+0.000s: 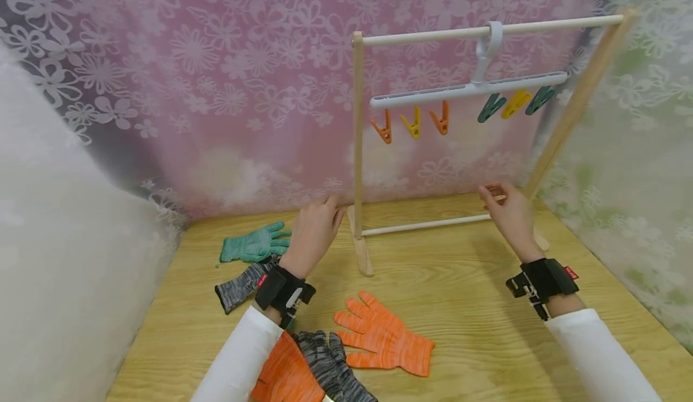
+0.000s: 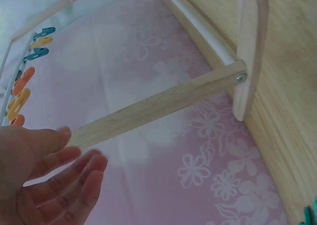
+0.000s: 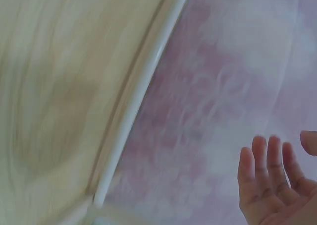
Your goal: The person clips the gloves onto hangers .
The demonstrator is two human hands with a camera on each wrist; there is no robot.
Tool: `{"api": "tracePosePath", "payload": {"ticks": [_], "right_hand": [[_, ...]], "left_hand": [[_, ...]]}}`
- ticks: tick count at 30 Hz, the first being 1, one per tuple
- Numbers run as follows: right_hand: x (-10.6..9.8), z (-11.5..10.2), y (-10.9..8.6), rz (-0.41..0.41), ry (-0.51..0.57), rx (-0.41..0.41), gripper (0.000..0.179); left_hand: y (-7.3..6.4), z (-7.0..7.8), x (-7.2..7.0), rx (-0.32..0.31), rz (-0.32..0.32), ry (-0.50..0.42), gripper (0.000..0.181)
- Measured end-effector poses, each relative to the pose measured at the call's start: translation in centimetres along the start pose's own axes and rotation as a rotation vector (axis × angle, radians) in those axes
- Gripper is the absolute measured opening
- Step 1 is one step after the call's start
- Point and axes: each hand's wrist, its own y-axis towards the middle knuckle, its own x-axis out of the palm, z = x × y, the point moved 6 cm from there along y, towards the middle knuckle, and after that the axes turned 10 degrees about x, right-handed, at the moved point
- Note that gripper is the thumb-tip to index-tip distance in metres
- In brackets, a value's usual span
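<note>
A small wooden drying rack (image 1: 358,137) stands on the table, with a light-blue clip hanger (image 1: 465,89) hooked over its top bar. Orange, yellow and green clothespins (image 1: 414,123) hang from the hanger. My left hand (image 1: 315,233) is just left of the rack's left post (image 2: 153,108); its fingers are loosely bent with nothing between them, and whether it touches the post cannot be told. Near the right post, my right hand (image 1: 509,216) hovers by the lower white bar (image 3: 141,96). Its fingers look relaxed and hold nothing in the right wrist view.
Knit gloves lie at the left and front of the table: a green glove (image 1: 254,244), a grey-black glove (image 1: 240,287) partly under my left wrist, an orange glove (image 1: 387,336), and a pile with another orange glove (image 1: 289,369) and a dark grey glove (image 1: 330,363). Flowered curtains (image 1: 260,89) surround the table.
</note>
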Motion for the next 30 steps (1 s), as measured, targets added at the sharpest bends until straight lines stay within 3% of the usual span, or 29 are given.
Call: {"api": "tracePosePath", "payload": {"ticks": [6, 8, 10, 13, 16, 20, 25, 30], "right_hand": [[-4.9, 3.1, 3.9, 0.233, 0.050, 0.191, 0.029], [-6.2, 4.2, 4.8, 0.287, 0.069, 0.266, 0.028], [-7.1, 5.3, 5.6, 0.310, 0.059, 0.325, 0.037], [-7.5, 6.6, 6.7, 0.251, 0.090, 0.381, 0.059], [-7.5, 7.5, 7.7, 0.169, 0.101, 0.374, 0.072], [-7.1, 8.5, 8.7, 0.101, 0.073, 0.309, 0.060], [-7.2, 9.7, 9.4, 0.141, 0.061, 0.273, 0.038], [-7.1, 10.1, 10.1, 0.096, 0.030, 0.266, 0.044]], "left_hand": [[2.9, -0.9, 0.6, -0.066, 0.010, -0.030, 0.057], [3.6, -1.3, 1.1, -0.084, 0.030, -0.046, 0.063], [4.1, -1.7, 1.7, -0.105, 0.043, -0.071, 0.066], [4.8, -2.1, 2.7, -0.136, 0.042, -0.090, 0.069], [5.4, -2.3, 3.9, -0.149, 0.030, -0.151, 0.069], [5.8, -2.3, 5.1, -0.122, 0.033, -0.269, 0.064], [6.0, -2.2, 5.7, -0.095, 0.049, -0.374, 0.056], [6.2, -2.6, 5.7, -0.098, 0.074, -0.442, 0.053]]}}
